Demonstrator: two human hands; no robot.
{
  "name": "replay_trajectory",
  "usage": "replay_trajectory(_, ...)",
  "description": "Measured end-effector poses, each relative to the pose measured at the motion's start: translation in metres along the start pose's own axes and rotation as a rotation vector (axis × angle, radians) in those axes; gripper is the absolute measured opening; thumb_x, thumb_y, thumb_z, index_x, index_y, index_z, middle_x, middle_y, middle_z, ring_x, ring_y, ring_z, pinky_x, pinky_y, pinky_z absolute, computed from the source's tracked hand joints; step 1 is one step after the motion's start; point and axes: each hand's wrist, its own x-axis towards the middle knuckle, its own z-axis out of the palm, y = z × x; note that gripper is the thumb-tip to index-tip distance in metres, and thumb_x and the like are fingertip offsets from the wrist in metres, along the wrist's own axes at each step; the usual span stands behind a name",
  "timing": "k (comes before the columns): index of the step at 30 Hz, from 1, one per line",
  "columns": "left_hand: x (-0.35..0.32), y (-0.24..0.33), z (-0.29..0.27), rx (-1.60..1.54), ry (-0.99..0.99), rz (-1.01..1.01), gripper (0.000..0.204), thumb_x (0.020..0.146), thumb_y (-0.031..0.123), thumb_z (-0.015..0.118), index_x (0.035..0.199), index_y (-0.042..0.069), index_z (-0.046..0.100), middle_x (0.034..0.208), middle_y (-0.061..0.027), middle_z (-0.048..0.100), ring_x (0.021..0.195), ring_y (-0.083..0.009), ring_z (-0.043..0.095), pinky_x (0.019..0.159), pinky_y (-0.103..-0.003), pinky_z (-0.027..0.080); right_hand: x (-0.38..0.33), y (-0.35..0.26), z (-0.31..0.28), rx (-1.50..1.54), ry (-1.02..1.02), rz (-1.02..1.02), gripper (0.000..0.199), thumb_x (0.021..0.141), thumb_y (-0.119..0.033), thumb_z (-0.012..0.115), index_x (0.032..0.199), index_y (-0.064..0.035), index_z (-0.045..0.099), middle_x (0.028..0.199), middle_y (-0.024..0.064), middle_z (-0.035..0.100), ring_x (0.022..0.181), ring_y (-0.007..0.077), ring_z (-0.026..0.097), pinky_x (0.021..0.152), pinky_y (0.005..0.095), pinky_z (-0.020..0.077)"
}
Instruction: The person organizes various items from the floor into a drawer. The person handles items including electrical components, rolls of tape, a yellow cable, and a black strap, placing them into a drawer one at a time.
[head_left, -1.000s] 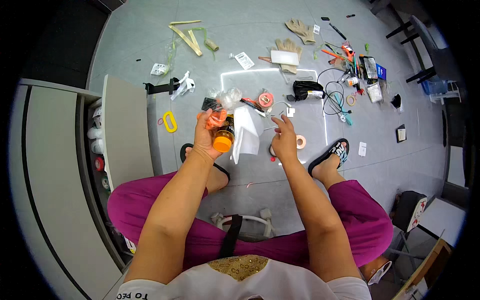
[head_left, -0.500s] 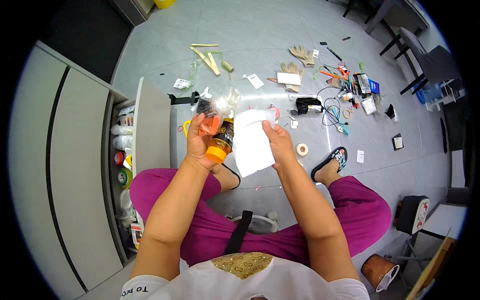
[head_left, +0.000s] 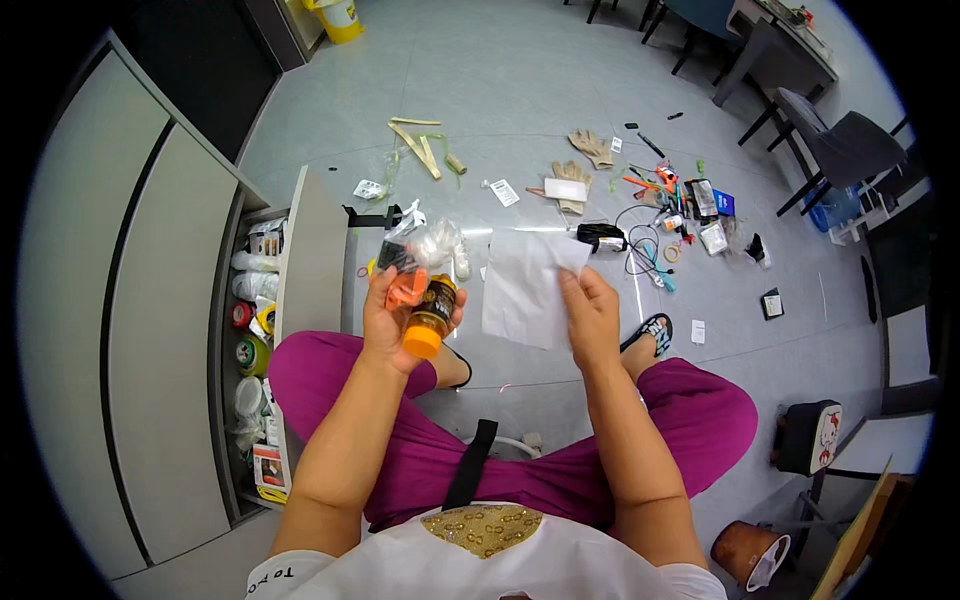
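Observation:
My left hand [head_left: 382,328] is closed round a small bottle [head_left: 436,306] with a dark label and an orange cap, which tilts cap-down toward me. In the same grip are an orange object [head_left: 405,289] and a crumpled clear plastic bag [head_left: 437,243] with something black beside it. My right hand [head_left: 592,320] pinches the right edge of a thin white sheet [head_left: 524,290], cloth or paper, which hangs spread out over the floor. A gap separates the sheet from the bottle.
To my left a drawer [head_left: 308,255] full of tapes and packets stands pulled out. Ahead on the floor lie wooden sticks [head_left: 420,150], work gloves [head_left: 592,148], a black pouch [head_left: 602,236], cables and several small tools. A chair [head_left: 835,135] stands at the far right.
My right hand has moved right and slightly down, drawing the white sheet away from the bottle and spreading it wider. My left hand, with its things, has shifted slightly down and left.

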Motion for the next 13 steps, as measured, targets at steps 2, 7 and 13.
replay_trajectory(2,-0.01,-0.006,0.003,-0.081,-0.031,-0.044,0.068,0.072,0.052,0.064,0.111,-0.001,0.049,0.11,-0.0239,0.05,0.107,-0.0433,0.051,0.075,-0.051,0.054,-0.014,-0.014,0.009,-0.119,0.0,-0.173,0.012,0.081,-0.008,0.063,0.086,0.0026,0.062,0.069,0.0007,0.051,0.062,0.0081,0.043,0.054,0.0241,0.0334)
replay_trajectory(7,-0.027,-0.026,0.031,-0.202,-0.149,-0.1,0.068,0.071,0.05,0.065,0.119,0.006,0.049,0.112,-0.0189,0.05,0.117,-0.0509,0.042,0.086,-0.059,0.046,-0.039,-0.017,0.026,-0.245,0.16,-0.049,0.024,0.067,-0.006,0.076,0.074,0.002,0.055,0.069,0.005,0.056,0.064,0.0121,0.05,0.056,0.0262,0.0395)
replay_trajectory(13,-0.028,-0.029,0.043,-0.11,-0.089,-0.111,0.062,0.073,0.05,0.062,0.119,0.01,0.049,0.117,-0.0198,0.049,0.115,-0.0523,0.044,0.084,-0.061,0.046,-0.054,-0.004,0.026,-0.515,-0.153,-0.137,0.028,0.072,-0.008,0.075,0.073,-0.0038,0.047,0.091,0.0053,0.061,0.072,0.0139,0.056,0.059,0.0226,0.0418)
